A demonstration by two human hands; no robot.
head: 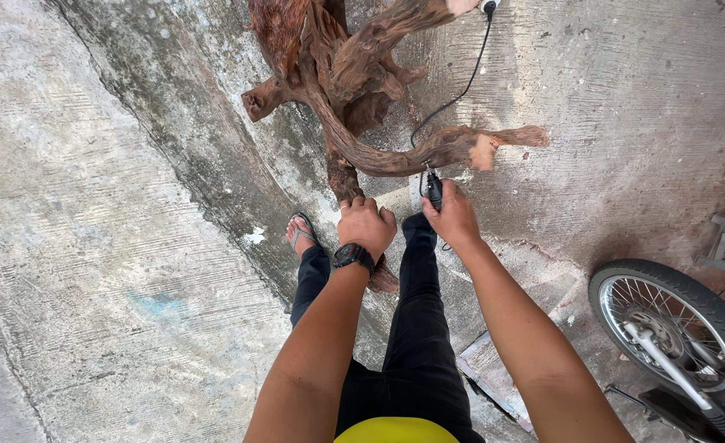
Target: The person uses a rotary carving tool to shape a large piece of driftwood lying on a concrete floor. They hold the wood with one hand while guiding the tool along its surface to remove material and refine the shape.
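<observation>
Right hand [454,217] grips rotary tool [434,189], tip at root [354,82] branch underside. Left hand [365,226], fisted, braces root's lower stem. Carving under way; next pass needs steady pressure, cord [461,90] clear.

Head view: we look steeply down from above, close over our forearms, onto the concrete floor [116,271].
</observation>
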